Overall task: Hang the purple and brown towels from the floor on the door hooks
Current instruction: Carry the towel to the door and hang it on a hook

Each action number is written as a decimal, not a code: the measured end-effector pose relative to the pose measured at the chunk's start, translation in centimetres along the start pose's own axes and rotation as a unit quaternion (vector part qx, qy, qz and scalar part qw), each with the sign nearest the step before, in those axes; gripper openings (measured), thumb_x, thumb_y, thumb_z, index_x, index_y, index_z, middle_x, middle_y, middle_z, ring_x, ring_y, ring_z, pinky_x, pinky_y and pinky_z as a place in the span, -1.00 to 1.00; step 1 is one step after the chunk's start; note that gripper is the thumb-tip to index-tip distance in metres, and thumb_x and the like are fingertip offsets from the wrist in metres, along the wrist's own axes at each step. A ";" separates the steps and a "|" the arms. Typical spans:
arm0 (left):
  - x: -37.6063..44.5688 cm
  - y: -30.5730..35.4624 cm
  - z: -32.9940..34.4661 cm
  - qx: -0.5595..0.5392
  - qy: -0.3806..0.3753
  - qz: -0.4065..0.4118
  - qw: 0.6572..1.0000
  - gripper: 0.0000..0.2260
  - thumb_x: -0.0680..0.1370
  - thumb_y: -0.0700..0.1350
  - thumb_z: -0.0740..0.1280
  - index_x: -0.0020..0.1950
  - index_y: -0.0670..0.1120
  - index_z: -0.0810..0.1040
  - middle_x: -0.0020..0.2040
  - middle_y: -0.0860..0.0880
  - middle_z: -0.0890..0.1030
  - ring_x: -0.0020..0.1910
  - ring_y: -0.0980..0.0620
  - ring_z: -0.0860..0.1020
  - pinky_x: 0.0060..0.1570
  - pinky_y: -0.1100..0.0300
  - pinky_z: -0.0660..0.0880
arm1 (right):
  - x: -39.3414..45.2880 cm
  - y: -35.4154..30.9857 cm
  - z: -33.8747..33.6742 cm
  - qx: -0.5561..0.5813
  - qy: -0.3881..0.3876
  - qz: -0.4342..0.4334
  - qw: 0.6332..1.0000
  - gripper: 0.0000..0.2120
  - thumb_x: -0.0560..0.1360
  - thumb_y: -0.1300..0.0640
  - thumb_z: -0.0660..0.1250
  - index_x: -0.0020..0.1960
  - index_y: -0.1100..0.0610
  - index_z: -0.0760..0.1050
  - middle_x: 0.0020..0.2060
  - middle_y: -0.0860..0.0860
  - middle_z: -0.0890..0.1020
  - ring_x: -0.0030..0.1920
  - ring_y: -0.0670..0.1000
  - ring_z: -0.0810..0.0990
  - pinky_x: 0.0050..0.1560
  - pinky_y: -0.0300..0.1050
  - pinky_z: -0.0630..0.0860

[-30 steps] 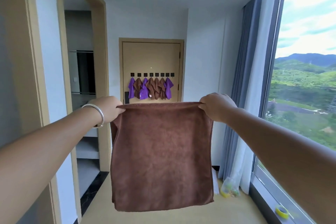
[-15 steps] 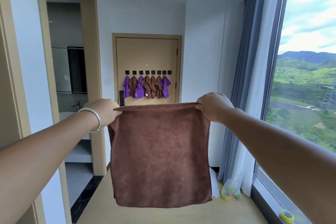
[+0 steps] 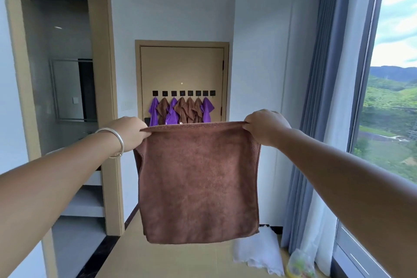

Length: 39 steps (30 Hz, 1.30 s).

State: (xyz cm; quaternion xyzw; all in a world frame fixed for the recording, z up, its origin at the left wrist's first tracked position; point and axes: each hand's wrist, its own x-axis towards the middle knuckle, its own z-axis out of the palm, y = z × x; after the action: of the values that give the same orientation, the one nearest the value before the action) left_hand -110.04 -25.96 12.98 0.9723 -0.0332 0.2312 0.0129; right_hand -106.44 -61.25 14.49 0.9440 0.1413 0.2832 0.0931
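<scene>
A brown towel (image 3: 198, 183) hangs spread out flat in front of me at arm's length. My left hand (image 3: 128, 133) pinches its top left corner and my right hand (image 3: 264, 126) pinches its top right corner. Behind it, at the end of the hallway, stands a tan door (image 3: 180, 70) with a row of black hooks (image 3: 182, 93). Several purple and brown towels (image 3: 180, 110) hang from these hooks. The rightmost hook (image 3: 212, 93) carries nothing. The held towel hides the door's lower part.
An open doorway (image 3: 99, 97) to a bathroom lies on my left. A large window (image 3: 392, 119) with blue and white curtains (image 3: 316, 142) fills the right side. A white cloth (image 3: 259, 253) and a plastic bag (image 3: 300, 264) lie on the floor near the curtains.
I have moved forward along the hallway; the door and the hung towels look a little nearer. Both hands keep their hold on the brown towel's top corners.
</scene>
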 end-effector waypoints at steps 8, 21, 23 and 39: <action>10.7 -2.3 8.0 0.023 -0.026 0.004 0.999 -0.61 0.64 0.06 0.13 -0.32 -0.07 0.47 -0.33 -0.03 0.53 -0.34 0.01 0.48 -0.35 0.14 0.33 | 8.7 1.1 8.2 -0.011 -0.012 0.001 1.000 -0.72 0.66 0.04 0.05 0.05 -0.03 0.55 -0.02 -0.07 0.61 0.12 0.05 0.51 0.07 -0.04 0.38; 31.8 -11.1 16.5 0.031 -0.010 0.037 0.999 -0.64 0.64 0.07 0.11 -0.31 -0.02 0.43 -0.29 0.01 0.54 -0.27 0.03 0.50 -0.31 0.15 0.31 | 29.6 -0.8 19.2 -0.030 -0.042 0.020 0.998 -0.67 0.64 0.08 0.01 0.16 -0.03 0.54 0.04 -0.08 0.59 0.12 0.05 0.49 -0.03 -0.10 0.34; 34.4 -12.3 17.6 0.031 -0.009 0.043 0.999 -0.64 0.64 0.06 0.11 -0.30 -0.01 0.45 -0.29 0.01 0.55 -0.27 0.03 0.51 -0.33 0.16 0.30 | 32.1 -1.1 21.0 -0.038 -0.028 0.027 0.999 -0.71 0.63 0.09 0.04 0.11 -0.03 0.53 0.01 -0.09 0.59 0.13 0.05 0.49 -0.06 -0.10 0.33; 51.1 -16.6 30.5 0.030 -0.028 0.026 0.999 -0.69 0.63 0.09 0.12 -0.20 0.02 0.51 -0.25 0.02 0.57 -0.25 0.05 0.52 -0.37 0.20 0.28 | 49.6 1.1 36.7 -0.079 -0.019 -0.040 0.996 -0.77 0.64 0.04 0.11 0.07 -0.10 0.55 -0.07 -0.10 0.56 0.08 0.04 0.51 -0.05 -0.10 0.42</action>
State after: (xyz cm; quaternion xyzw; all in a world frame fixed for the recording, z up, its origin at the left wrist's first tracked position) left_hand -49.64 -13.61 8.60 0.9771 -0.0522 0.2049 -0.0228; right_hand -45.92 -49.95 9.81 0.9326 0.1544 0.2715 0.1808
